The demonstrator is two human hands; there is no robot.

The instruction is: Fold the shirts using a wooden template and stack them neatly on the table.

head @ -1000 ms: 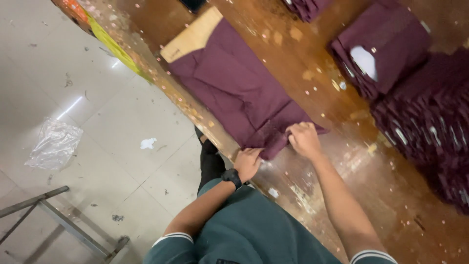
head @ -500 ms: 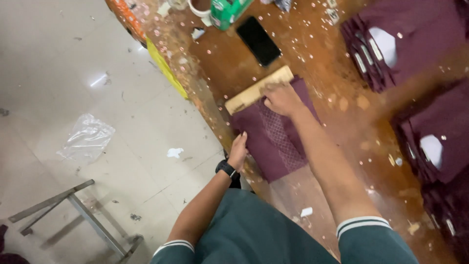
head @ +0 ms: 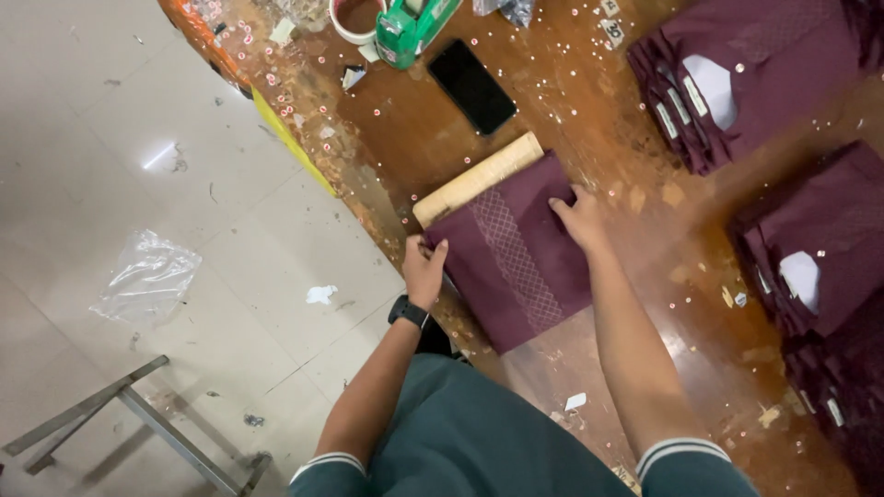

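A folded maroon shirt (head: pixel 516 258) with a stitched diamond band lies on the brown wooden table (head: pixel 589 101), over a tan cardboard board (head: pixel 474 179) that sticks out at its far edge. My left hand (head: pixel 424 267) grips the shirt's left edge at the table's rim; a black watch sits on that wrist. My right hand (head: pixel 578 216) presses flat on the shirt's far right corner.
Stacks of folded maroon shirts (head: pixel 727 83) lie at the far right and right (head: pixel 820 267). A black phone (head: pixel 471 86), a green tape dispenser (head: pixel 410 28) and a cup (head: pixel 357 17) sit at the far edge. On the tiled floor: a plastic bag (head: pixel 147 276), a metal frame (head: pixel 138 414).
The shirt went from spread long to folded short over the board. My right hand moved from the board's edge to the shirt's right corner; my left moved up its left edge.
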